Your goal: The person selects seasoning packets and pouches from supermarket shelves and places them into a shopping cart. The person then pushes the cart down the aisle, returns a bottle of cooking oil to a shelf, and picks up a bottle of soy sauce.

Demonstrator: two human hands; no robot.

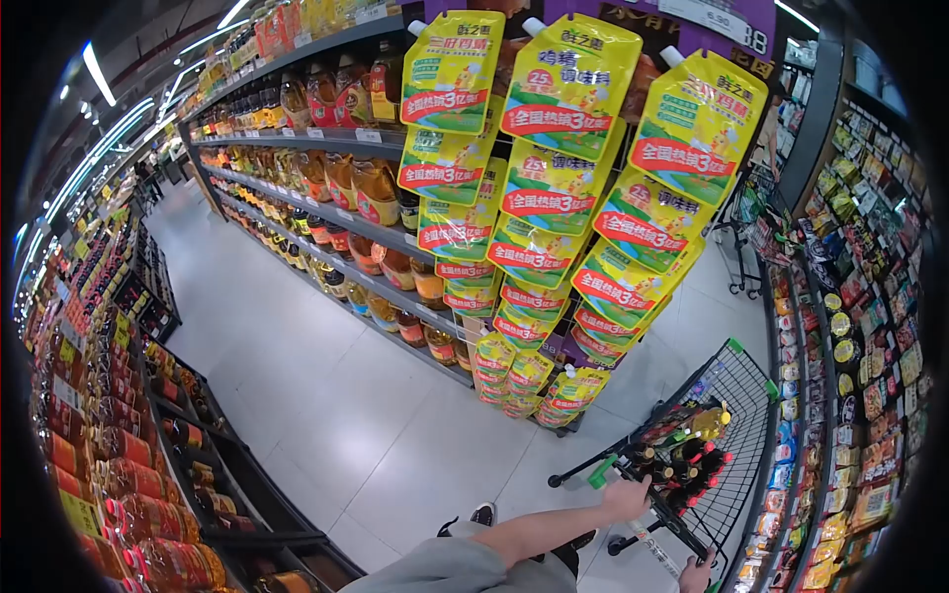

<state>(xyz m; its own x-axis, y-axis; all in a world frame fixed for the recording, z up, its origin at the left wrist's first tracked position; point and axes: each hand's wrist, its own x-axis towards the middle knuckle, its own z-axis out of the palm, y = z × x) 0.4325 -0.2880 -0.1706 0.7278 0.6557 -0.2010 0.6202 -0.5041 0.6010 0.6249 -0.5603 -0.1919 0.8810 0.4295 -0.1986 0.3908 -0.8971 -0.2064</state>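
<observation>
A shopping cart with a black wire basket and green corners stands at the lower right. My left hand is closed around its handle bar near the green end. My right hand is at the other end of the same bar, low in the view, its fingers wrapped over it. Inside the cart lie several dark bottles with red caps and a bottle of yellow oil.
Yellow seasoning pouches hang in columns on a shelf end ahead. Long shelves of oil bottles run away to the left. Bottle racks line the left edge, packaged goods the right. Another cart stands farther back.
</observation>
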